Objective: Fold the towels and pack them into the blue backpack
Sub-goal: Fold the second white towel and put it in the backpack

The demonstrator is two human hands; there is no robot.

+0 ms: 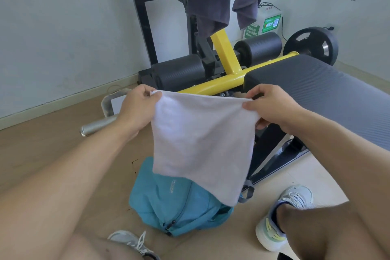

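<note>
One white towel (202,143) held up, hanging. Left hand (137,107) and right hand (272,107) fingers each pinch a top corner. One blue backpack (168,202) on floor below.

White towel (202,141) hangs in the air in front of me, top edge stretched flat between my left hand (137,110) and right hand (272,107), each pinching 1 top corner. It looks doubled over, lower edge slanting down to the right. Blue backpack (168,202) lies slumped on the wood floor right below, between my feet, zipper side up; the towel's lower right corner covers part of it.
</note>
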